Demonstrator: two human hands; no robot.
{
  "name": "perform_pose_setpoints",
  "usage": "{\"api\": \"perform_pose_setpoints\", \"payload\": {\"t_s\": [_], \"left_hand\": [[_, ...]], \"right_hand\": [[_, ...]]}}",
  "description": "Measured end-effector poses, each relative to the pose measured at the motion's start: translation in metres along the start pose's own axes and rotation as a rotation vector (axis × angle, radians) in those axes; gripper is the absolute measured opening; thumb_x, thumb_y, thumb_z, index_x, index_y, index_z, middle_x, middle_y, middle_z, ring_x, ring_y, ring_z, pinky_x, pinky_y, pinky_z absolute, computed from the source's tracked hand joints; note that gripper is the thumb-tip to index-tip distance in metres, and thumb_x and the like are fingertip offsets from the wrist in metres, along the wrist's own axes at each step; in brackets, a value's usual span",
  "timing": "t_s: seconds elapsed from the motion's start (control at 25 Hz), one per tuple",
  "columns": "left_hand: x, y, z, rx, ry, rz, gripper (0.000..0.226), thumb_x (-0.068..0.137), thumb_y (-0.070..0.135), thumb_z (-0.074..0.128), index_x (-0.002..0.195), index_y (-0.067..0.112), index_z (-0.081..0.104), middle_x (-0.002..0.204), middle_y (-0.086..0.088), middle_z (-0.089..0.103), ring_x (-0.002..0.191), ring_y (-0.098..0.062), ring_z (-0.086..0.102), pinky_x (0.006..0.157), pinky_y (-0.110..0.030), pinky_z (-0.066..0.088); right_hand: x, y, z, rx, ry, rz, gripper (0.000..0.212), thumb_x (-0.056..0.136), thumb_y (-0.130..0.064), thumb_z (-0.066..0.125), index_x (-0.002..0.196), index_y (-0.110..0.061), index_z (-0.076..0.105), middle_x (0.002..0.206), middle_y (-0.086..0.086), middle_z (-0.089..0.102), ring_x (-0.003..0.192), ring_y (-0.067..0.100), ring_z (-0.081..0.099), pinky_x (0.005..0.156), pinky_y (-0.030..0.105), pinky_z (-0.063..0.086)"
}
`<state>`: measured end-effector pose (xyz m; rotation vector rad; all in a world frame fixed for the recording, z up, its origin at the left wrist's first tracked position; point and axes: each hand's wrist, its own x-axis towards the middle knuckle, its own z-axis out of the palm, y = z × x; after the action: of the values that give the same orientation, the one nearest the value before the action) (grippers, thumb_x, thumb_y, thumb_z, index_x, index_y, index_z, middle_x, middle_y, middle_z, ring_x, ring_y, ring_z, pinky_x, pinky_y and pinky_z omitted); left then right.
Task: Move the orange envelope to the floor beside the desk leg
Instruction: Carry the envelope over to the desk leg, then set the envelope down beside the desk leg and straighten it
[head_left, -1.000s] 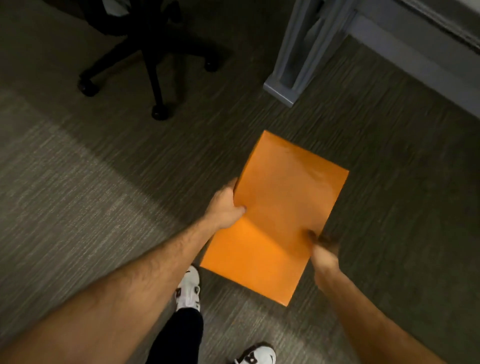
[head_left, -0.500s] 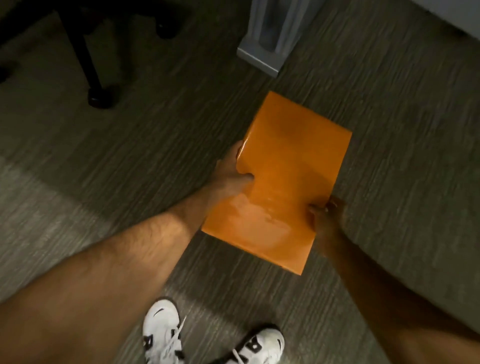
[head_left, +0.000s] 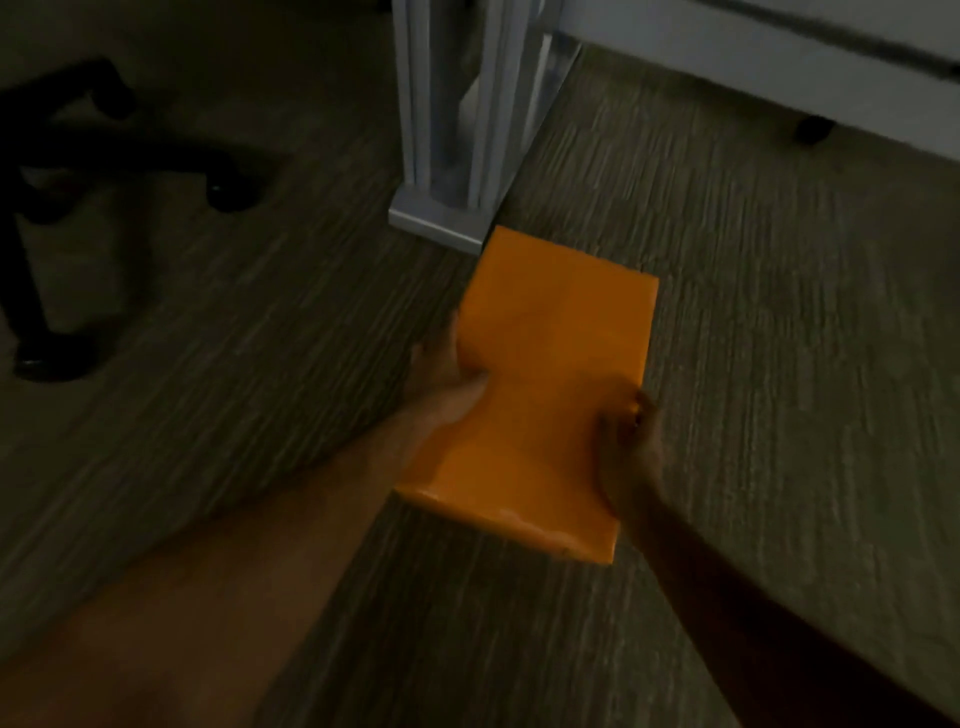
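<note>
Both hands (head_left: 452, 387) (head_left: 626, 431) grip orange envelope (head_left: 550, 364) mid-frame; lower it flat, far corner beside desk leg (head_left: 441, 218).

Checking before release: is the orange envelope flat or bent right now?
Bent. The orange envelope bows between the left hand and right hand gripping its side edges. Whether it touches the carpet: cannot tell.

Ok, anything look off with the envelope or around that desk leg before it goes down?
Nothing damaged or spilled. The orange envelope is held by the left hand and right hand, skewed to the desk leg, its far corner at the foot. Its near edge looks slightly rippled.
</note>
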<state>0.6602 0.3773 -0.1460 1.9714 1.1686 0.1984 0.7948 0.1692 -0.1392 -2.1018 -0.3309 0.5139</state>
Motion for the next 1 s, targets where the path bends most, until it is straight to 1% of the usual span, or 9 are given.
{"api": "perform_pose_setpoints", "payload": {"t_s": [0.16, 0.28, 0.36, 0.4, 0.52, 0.6, 0.68, 0.76, 1.0], "left_hand": [[-0.001, -0.011, 0.013, 0.062, 0.068, 0.061, 0.096, 0.082, 0.052, 0.065, 0.154, 0.039, 0.004, 0.163, -0.003, 0.018, 0.143, -0.028, 0.028, 0.111, -0.05, 0.033], [-0.016, 0.004, 0.008, 0.156, 0.207, 0.158, 0.06, 0.083, 0.045, 0.068, 0.135, 0.031, 0.042, 0.145, -0.003, 0.03, 0.128, -0.023, 0.041, 0.091, -0.034, 0.042], [-0.036, 0.008, 0.005, 0.288, 0.252, 0.258, 0.035, 0.089, 0.043, 0.061, 0.119, 0.026, 0.052, 0.135, -0.004, 0.038, 0.122, -0.023, 0.043, 0.093, -0.037, 0.046], [-0.045, 0.007, 0.003, 0.344, 0.223, 0.298, 0.034, 0.093, 0.043, 0.056, 0.121, 0.025, 0.053, 0.138, -0.005, 0.04, 0.127, -0.025, 0.041, 0.099, -0.043, 0.045], [-0.072, -0.013, -0.003, 0.528, -0.004, 0.381, 0.064, 0.097, 0.056, 0.036, 0.153, 0.028, 0.028, 0.165, -0.005, 0.015, 0.151, -0.03, 0.007, 0.12, -0.057, 0.018], [-0.086, -0.033, -0.008, 0.622, -0.128, 0.482, 0.08, 0.093, 0.071, 0.025, 0.159, 0.03, 0.006, 0.167, 0.0, -0.011, 0.151, -0.025, -0.016, 0.12, -0.058, 0.003], [-0.097, -0.048, -0.014, 0.672, -0.207, 0.562, 0.091, 0.087, 0.082, 0.021, 0.158, 0.034, -0.007, 0.164, 0.003, -0.025, 0.149, -0.022, -0.026, 0.116, -0.064, 0.004], [-0.101, -0.055, -0.018, 0.692, -0.245, 0.592, 0.1, 0.079, 0.089, 0.024, 0.156, 0.038, -0.015, 0.162, 0.005, -0.032, 0.147, -0.022, -0.03, 0.112, -0.069, 0.008], [-0.099, -0.052, -0.014, 0.72, -0.233, 0.605, 0.114, 0.07, 0.092, 0.038, 0.155, 0.039, -0.017, 0.163, 0.002, -0.03, 0.148, -0.028, -0.027, 0.11, -0.072, 0.019]], "right_hand": [[0.0, 0.019, 0.007, -0.001, -0.03, -0.06, 0.059, 0.101, -0.046, 0.048, 0.153, -0.037, 0.023, 0.147, 0.006, 0.053, 0.122, 0.027, 0.06, 0.098, 0.057, 0.052], [-0.004, 0.013, 0.005, -0.321, 0.082, -0.211, 0.056, 0.101, -0.042, 0.049, 0.151, -0.022, 0.035, 0.154, 0.009, 0.036, 0.131, 0.029, 0.044, 0.102, 0.052, 0.047], [-0.016, 0.004, 0.003, -0.577, 0.119, -0.369, 0.043, 0.101, -0.034, 0.05, 0.139, -0.014, 0.05, 0.149, 0.014, 0.04, 0.129, 0.035, 0.041, 0.103, 0.052, 0.044], [-0.023, 0.0, 0.003, -0.671, 0.071, -0.42, 0.039, 0.101, -0.032, 0.049, 0.136, -0.014, 0.054, 0.148, 0.014, 0.043, 0.129, 0.036, 0.04, 0.104, 0.053, 0.042], [-0.043, -0.002, 0.002, -0.778, -0.118, -0.466, 0.047, 0.101, -0.04, 0.046, 0.144, -0.021, 0.049, 0.155, 0.008, 0.04, 0.142, 0.035, 0.031, 0.114, 0.055, 0.032], [-0.058, 0.006, 0.001, -0.803, -0.189, -0.469, 0.063, 0.099, -0.055, 0.041, 0.155, -0.026, 0.034, 0.167, 0.004, 0.024, 0.153, 0.034, 0.014, 0.121, 0.057, 0.018], [-0.072, 0.018, -0.001, -0.86, -0.269, -0.463, 0.084, 0.092, -0.075, 0.03, 0.161, -0.031, 0.011, 0.171, -0.002, -0.002, 0.157, 0.03, -0.008, 0.122, 0.061, 0.006], [-0.08, 0.027, -0.005, -0.899, -0.334, -0.467, 0.1, 0.079, -0.09, 0.015, 0.16, -0.036, -0.007, 0.169, -0.005, -0.021, 0.155, 0.028, -0.022, 0.122, 0.063, 0.003], [-0.079, 0.029, -0.005, -0.943, -0.391, -0.473, 0.12, 0.066, -0.098, 0.023, 0.155, -0.033, -0.026, 0.165, -0.001, -0.031, 0.151, 0.031, -0.03, 0.123, 0.064, 0.01]]}}
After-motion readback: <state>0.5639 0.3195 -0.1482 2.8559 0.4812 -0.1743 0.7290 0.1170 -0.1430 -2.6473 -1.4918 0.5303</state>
